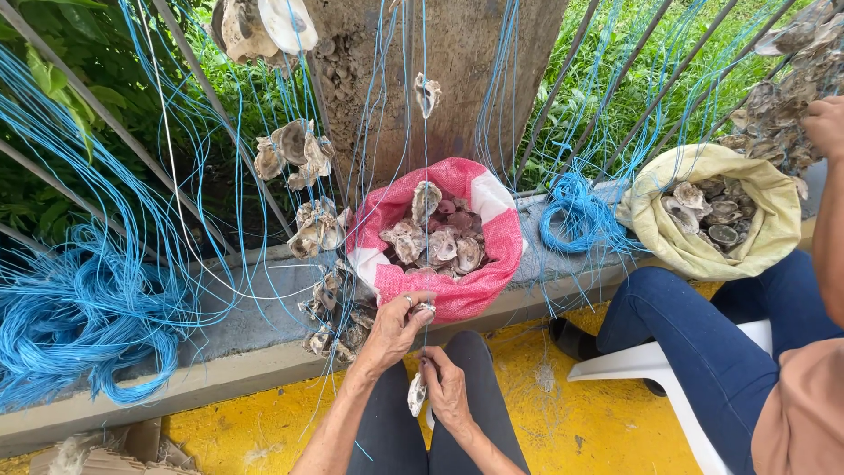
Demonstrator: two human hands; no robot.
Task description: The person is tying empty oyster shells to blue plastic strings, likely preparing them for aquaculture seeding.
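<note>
Left hand point(396, 330) pinched shut on blue string point(425, 176) near the ledge's point(246, 325) front edge; right hand point(447, 387) just below, closed around one oyster shell point(417, 393), apparently threaded on that string. Could slip and drop onto the yellow floor point(580, 422) if the grip loosens; could also snag in neighbouring strands. Two sacks on the ledge: red-and-white sack point(479, 264) mid-ledge, tan sack point(756, 229) toward the right end, both holding shells. One neighbouring person's hand point(826, 123).
</note>
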